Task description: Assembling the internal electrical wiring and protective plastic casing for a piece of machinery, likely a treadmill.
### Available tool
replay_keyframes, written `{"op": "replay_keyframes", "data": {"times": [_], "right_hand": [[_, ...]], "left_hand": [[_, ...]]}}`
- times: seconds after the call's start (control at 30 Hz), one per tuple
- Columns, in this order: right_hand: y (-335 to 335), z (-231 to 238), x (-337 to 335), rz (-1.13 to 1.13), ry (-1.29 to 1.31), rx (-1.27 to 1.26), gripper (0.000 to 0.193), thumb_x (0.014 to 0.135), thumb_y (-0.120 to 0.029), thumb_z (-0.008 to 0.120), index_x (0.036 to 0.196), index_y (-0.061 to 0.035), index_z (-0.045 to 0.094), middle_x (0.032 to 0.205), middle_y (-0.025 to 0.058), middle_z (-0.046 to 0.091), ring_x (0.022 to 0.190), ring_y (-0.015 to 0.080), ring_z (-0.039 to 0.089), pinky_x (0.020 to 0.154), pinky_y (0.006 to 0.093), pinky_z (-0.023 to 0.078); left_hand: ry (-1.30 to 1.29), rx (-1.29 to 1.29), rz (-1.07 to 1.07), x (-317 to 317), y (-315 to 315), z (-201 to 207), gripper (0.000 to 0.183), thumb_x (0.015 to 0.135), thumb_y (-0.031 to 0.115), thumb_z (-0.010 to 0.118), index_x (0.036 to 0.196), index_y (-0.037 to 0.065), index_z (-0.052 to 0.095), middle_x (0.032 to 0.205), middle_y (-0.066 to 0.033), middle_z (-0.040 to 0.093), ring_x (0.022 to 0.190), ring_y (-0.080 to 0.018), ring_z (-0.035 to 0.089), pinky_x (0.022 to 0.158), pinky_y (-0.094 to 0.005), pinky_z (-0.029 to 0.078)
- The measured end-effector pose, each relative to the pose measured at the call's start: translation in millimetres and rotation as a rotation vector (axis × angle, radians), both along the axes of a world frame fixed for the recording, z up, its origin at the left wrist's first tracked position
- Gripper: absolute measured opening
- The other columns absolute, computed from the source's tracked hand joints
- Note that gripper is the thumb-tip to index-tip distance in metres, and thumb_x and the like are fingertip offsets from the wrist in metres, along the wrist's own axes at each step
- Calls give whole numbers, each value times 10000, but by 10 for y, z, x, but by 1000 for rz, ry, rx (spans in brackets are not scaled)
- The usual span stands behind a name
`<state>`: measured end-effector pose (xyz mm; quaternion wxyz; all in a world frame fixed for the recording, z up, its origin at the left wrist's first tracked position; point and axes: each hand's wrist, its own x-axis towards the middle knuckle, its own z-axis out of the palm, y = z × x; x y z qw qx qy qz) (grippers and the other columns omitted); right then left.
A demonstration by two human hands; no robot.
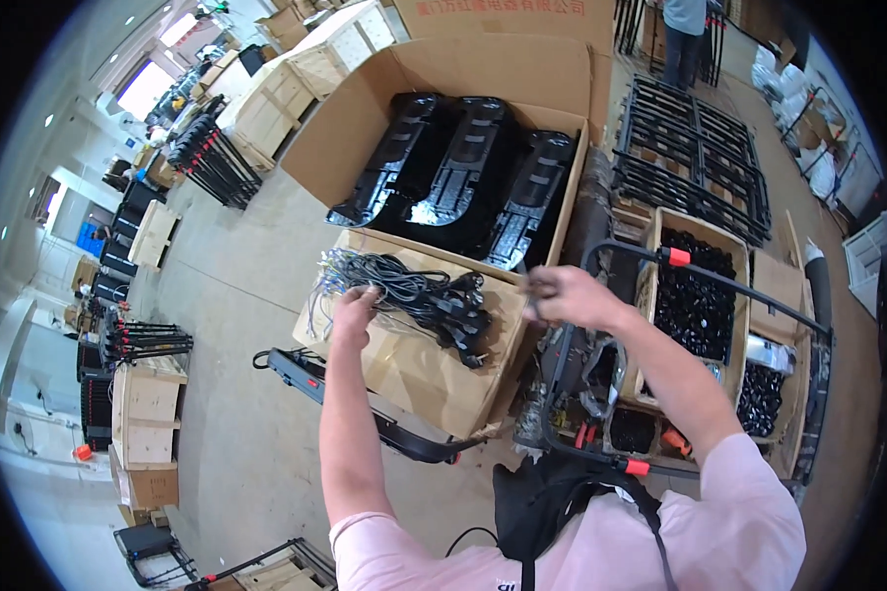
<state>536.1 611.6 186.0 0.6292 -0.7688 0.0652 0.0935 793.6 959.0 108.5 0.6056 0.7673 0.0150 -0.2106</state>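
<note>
A bundle of black power cords (pixel 404 281) lies across the top of a cardboard box (pixel 419 389) in front of me. Thin coloured wire ends spread from its left side, and dark plugs gather at its right. My left hand (pixel 357 307) is closed at the left part of the bundle, thumb and fingers on the cords. To the right of the box, my right hand (pixel 562 295) is raised with its fingers curled. A small dark thing shows at those fingers, too unclear to name. This hand is apart from the cords.
Behind stands a large open carton (pixel 542 64) of glossy black plastic covers (pixel 463 163). On the right, a black-railed cart (pixel 749 291) holds wooden trays of small black parts (pixel 698 305). Black metal frames (pixel 695 148) lie beyond. A person (pixel 684 39) stands far off.
</note>
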Motion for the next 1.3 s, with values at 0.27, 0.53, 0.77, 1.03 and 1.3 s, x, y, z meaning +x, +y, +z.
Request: {"op": "replay_keyframes", "data": {"times": [0.27, 0.53, 0.77, 1.03, 1.3], "right_hand": [[-517, -481, -2144, -349, 275, 63, 423, 843, -120, 804, 1223, 15, 677, 770, 7, 642, 668, 75, 581, 609, 246, 467], [-522, -371, -3669, -635, 353, 20, 430, 809, -89, 821, 1213, 4, 707, 846, -16, 633, 738, 68, 572, 655, 248, 475], [-359, -494, -5026, -650, 677, -165, 502, 783, -201, 826, 1246, -50, 707, 915, 65, 737, 820, 164, 676, 722, 345, 542], [-113, -1869, -6572, -502, 996, -345, 398, 758, -172, 750, 1146, -84, 727, 943, 156, 747, 910, 318, 719, 771, 430, 563], [-1190, -3475, -7257, -589, 619, -879, 205, 835, -134, 645, 1030, -103, 702, 999, 200, 722, 971, 392, 694, 846, 485, 564]], "left_hand": [[-102, 370, -57, 30, 111, 164, 193, 975, 148, 660, 1076, -15, 678, 904, -78, 696, 688, -144, 636, 626, -295, 517], [-155, -70, 140, 43, -25, 599, 246, 1016, 158, 577, 1231, 43, 611, 872, -35, 620, 607, -114, 536, 526, -268, 454], [-195, -260, -18, -872, -457, 1299, 138, 1040, 235, 638, 1053, 108, 587, 749, 46, 484, 533, -26, 357, 428, -214, 263], [-64, -332, -349, -2942, -1195, 1043, 102, 1055, 160, 598, 1094, 72, 564, 733, 26, 451, 515, -36, 329, 415, -197, 253], [254, -250, -401, -5332, -1299, 671, 62, 988, 96, 586, 1023, 57, 553, 731, -1, 486, 555, -70, 385, 479, -215, 311]]}}
